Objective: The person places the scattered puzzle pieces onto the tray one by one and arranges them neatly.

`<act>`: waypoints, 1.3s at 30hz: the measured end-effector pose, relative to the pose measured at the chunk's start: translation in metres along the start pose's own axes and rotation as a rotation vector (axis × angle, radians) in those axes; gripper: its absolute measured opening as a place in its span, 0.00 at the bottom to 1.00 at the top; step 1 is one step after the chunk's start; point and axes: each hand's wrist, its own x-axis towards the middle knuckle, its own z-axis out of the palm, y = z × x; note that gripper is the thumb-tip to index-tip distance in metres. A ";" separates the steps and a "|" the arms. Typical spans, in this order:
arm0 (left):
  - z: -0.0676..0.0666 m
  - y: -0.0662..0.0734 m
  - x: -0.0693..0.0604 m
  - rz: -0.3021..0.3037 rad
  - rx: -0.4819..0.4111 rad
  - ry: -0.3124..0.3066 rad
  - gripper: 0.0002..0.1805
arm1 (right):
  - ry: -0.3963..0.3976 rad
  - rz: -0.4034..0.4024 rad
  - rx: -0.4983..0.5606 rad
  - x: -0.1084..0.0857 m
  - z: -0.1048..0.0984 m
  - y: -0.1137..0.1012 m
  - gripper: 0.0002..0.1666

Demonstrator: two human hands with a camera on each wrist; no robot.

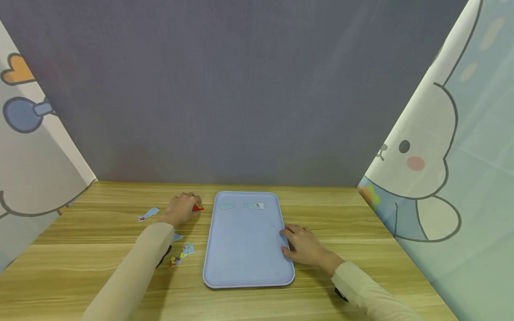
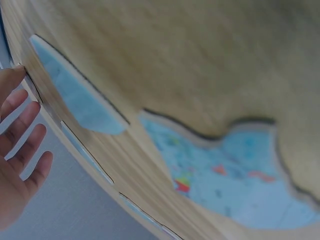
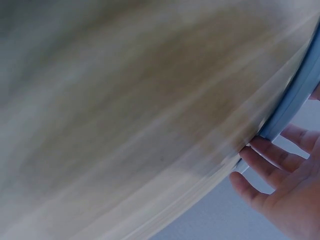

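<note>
A pale blue tray (image 1: pixel 249 249) lies flat on the table, with two light blue puzzle pieces, a left one (image 1: pixel 227 206) and a right one (image 1: pixel 254 206), near its far end. Left of the tray, my left hand (image 1: pixel 181 208) reaches down to a red puzzle piece (image 1: pixel 198 207), partly hidden by the fingers. Those fingers look spread and loosely bent in the left wrist view, with the thumb at a piece's edge. My right hand (image 1: pixel 307 245) rests at the tray's right rim, its relaxed fingertips touching the rim; in the right wrist view the fingers (image 3: pixel 270 155) are apart.
More puzzle pieces lie on the wooden table (image 1: pixel 345 214): a blue one (image 1: pixel 148 214) beyond the left forearm, a colourful one (image 1: pixel 182 255) nearer me, and a blue one (image 1: pixel 177 237) partly behind the sleeve. A grey cloth wall (image 1: pixel 229 93) rises behind the table.
</note>
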 end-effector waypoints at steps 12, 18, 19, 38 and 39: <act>0.001 -0.003 -0.003 -0.007 -0.015 -0.008 0.17 | 0.007 -0.006 -0.008 0.000 0.002 0.001 0.26; 0.000 -0.003 -0.003 0.002 -0.017 -0.003 0.16 | 0.024 -0.016 -0.010 0.000 0.002 0.001 0.26; 0.000 -0.003 -0.003 0.004 -0.018 -0.003 0.16 | 0.027 -0.018 -0.011 0.001 0.003 0.001 0.26; 0.004 -0.008 -0.003 0.050 -0.019 0.008 0.12 | 0.003 -0.004 -0.010 0.001 0.001 0.000 0.26; 0.003 -0.007 -0.003 0.055 -0.016 0.011 0.12 | 0.002 -0.002 -0.011 0.001 0.001 0.000 0.26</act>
